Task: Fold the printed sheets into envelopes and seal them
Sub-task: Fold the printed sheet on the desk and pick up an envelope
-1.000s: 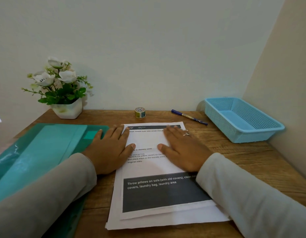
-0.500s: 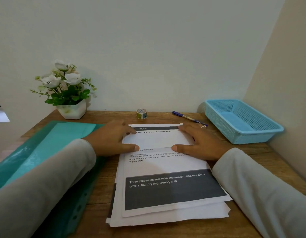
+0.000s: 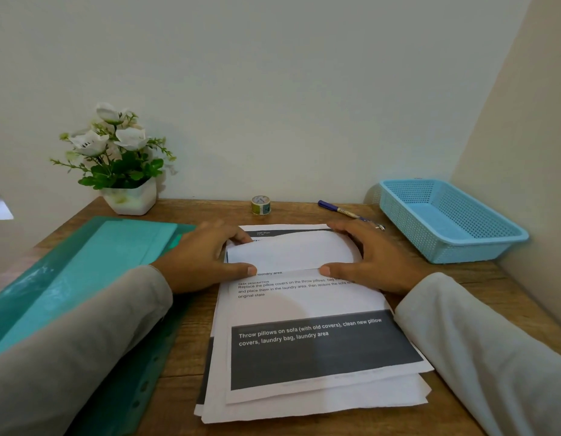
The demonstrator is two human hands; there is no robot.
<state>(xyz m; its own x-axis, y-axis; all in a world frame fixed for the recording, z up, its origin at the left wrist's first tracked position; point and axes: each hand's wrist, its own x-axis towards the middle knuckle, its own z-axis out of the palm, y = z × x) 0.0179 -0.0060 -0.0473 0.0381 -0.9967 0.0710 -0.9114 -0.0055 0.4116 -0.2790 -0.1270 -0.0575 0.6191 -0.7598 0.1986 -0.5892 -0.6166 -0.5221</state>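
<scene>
A stack of printed sheets (image 3: 307, 394) lies in the middle of the wooden desk (image 3: 480, 294). The top sheet (image 3: 304, 303) has its far end curled over toward me, showing a blank white flap (image 3: 288, 251). My left hand (image 3: 203, 256) pinches the flap's left edge, thumb on its near corner. My right hand (image 3: 373, 256) grips the flap's right edge the same way. A small roll of patterned tape (image 3: 260, 205) stands at the back of the desk. Teal envelopes (image 3: 93, 269) lie inside a green plastic folder (image 3: 128, 372) at the left.
A blue mesh basket (image 3: 480, 243) sits at the back right against the side wall. A blue pen (image 3: 339, 209) lies behind my right hand. A white pot of artificial flowers (image 3: 128, 196) stands at the back left. Walls close the desk behind and on the right.
Both hands went from lying flat on the top sheet to gripping its far end, and they have curled that end over toward me. The flap now bulges higher.
</scene>
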